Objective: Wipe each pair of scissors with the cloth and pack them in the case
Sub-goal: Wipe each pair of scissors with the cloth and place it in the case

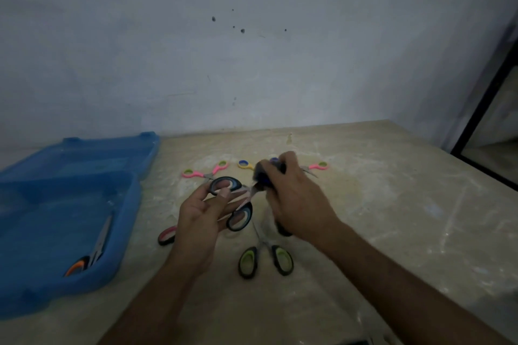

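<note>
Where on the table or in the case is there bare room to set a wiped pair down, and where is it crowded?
Free: the table right of the right hand, and most of the blue case beyond the orange-handled scissors. Crowded: around the left hand, with the green-handled scissors below and pink scissors behind.

Both forearms are bare from the wrist back to the lower edge of the view, with no sleeve showing. The left hand (pixel 199 214) and the right hand (pixel 297 199) wear no gloves. No ring, watch or band shows on either wrist or on the fingers.
</note>
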